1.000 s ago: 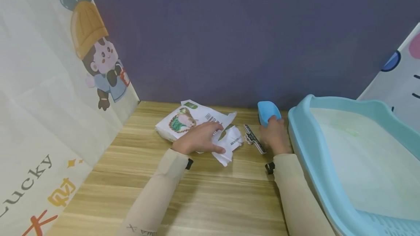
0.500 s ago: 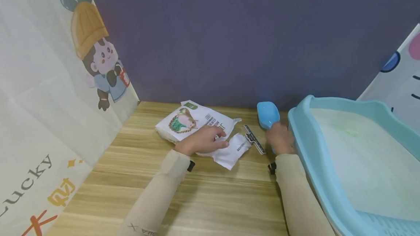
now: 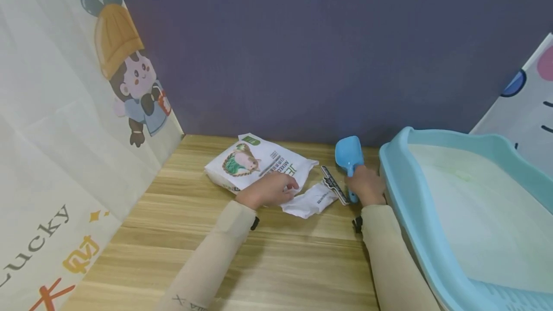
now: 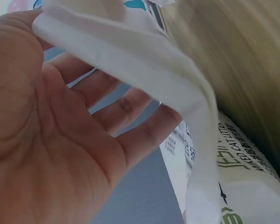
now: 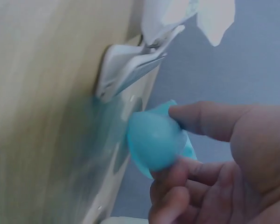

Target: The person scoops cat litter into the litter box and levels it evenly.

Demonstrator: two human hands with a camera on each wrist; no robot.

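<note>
A white bag of cat litter [image 3: 276, 157], printed with a picture in a basket, lies flat on the wooden table. My left hand [image 3: 270, 189] is at its torn end, with the fingers loosely bent. In the left wrist view the bag's loose white flap [image 4: 130, 60] crosses in front of the fingertips, and no pinch shows. My right hand [image 3: 366, 185] pinches the handle of a blue litter scoop [image 3: 349, 151] between thumb and fingers, its bowl pointing to the wall. Between the hands is a black and white sealing clip [image 3: 334, 185], close beside the scoop handle.
A large light-blue litter box [image 3: 406, 196] with a pale inside stands right of my right arm, its wall close to that hand. A dark wall [image 3: 324, 52] rises behind the table [image 3: 281, 263]. A printed white sheet [image 3: 52, 124] borders the left side.
The bag's loose flap has sunk and spread to the right, to the clip. The scoop has turned, its handle now pointing toward me, and my right hand has moved onto that handle.
</note>
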